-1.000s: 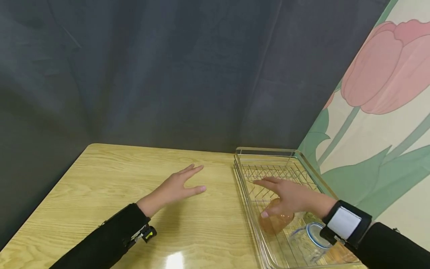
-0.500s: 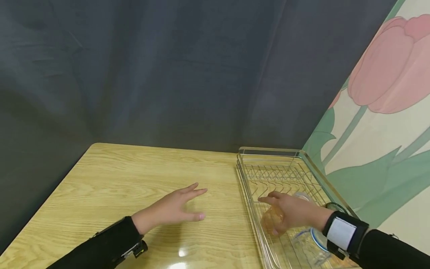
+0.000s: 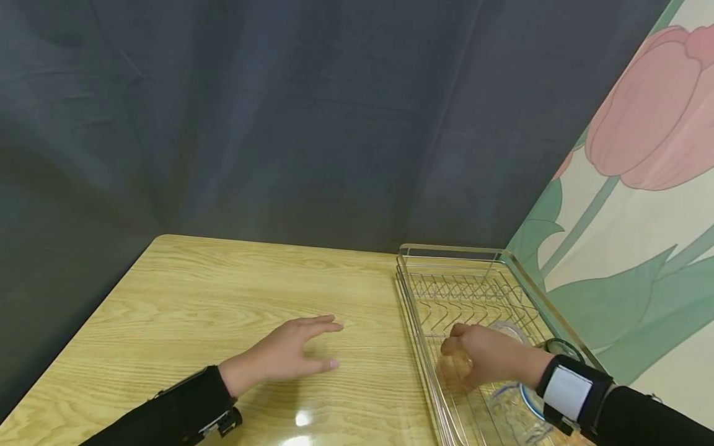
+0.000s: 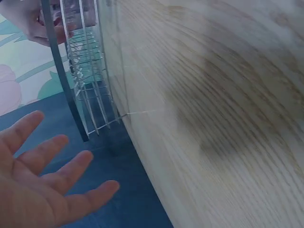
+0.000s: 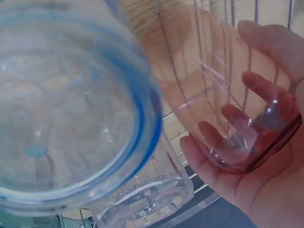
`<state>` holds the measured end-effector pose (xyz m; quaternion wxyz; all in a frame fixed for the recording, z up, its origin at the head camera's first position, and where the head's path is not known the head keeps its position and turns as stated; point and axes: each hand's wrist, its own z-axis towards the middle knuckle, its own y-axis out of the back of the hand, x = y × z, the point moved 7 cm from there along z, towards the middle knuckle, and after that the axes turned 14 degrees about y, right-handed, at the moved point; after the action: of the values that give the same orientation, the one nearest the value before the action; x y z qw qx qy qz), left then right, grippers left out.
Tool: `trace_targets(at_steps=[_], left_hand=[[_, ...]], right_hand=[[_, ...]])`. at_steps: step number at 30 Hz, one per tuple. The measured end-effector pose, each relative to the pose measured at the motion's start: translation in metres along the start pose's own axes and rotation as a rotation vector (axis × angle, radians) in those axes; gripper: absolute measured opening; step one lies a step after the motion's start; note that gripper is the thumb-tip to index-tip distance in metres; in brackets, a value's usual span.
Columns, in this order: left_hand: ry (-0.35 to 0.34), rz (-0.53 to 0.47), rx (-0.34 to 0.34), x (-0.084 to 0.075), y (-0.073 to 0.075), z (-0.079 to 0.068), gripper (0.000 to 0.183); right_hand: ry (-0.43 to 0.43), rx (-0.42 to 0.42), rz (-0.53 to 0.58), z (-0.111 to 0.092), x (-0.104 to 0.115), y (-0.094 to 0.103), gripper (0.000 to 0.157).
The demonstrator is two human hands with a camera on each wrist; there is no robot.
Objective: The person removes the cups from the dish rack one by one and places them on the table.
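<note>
In the head view my right hand (image 3: 491,354) reaches down into a metal wire dish rack (image 3: 453,249) and grips a see-through amber-pink glass (image 3: 453,373). The right wrist view has the fingers curled round the far side of this glass (image 5: 204,90), showing through its wall, with the thumb on the near side. Close beside it stands a clear glass with a blue rim (image 5: 152,109). Over the wooden table, left of the rack, my left hand (image 3: 281,350) is held out with fingers spread and nothing in them.
Further glassware shares the rack: a clear glass (image 3: 509,328) behind the right hand and a dark-rimmed glass (image 3: 564,348) near the right rail. Wavy wire dividers (image 3: 452,310) cross the rack. A dark curtain (image 3: 290,124) hangs behind the table (image 3: 251,279); a tulip-patterned wall (image 3: 641,248) borders the right.
My right hand has lowered onto the amber-pink glass and its fingers have closed round it. The left hand has sunk towards the table front, still spread.
</note>
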<state>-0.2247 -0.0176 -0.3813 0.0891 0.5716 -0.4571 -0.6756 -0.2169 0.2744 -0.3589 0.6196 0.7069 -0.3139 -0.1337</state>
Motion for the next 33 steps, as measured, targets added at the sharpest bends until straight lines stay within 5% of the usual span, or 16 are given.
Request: trace_targets(at_steps=[6, 15, 20, 26, 33], left_hand=[[-0.07, -0.085, -0.124, -0.011, 0.011, -0.004, 0.053], [-0.16, -0.245, -0.302, -0.029, 0.034, -0.011, 0.057], [-0.202, -0.34, -0.353, -0.039, 0.04, -0.014, 0.061], [-0.264, -0.46, -0.343, -0.062, 0.043, -0.015, 0.064], [-0.381, -0.59, -0.256, -0.099, 0.037, -0.014, 0.069]], right_hand=[[-0.045, -0.078, 0.014, -0.004, 0.001, 0.015, 0.049], [-0.116, -0.314, 0.212, -0.012, -0.007, 0.068, 0.041], [-0.087, -0.469, 0.375, -0.015, -0.004, 0.089, 0.038], [-0.008, -0.602, 0.719, -0.004, 0.018, 0.097, 0.039], [0.193, -0.697, 1.064, 0.017, 0.052, 0.1, 0.041]])
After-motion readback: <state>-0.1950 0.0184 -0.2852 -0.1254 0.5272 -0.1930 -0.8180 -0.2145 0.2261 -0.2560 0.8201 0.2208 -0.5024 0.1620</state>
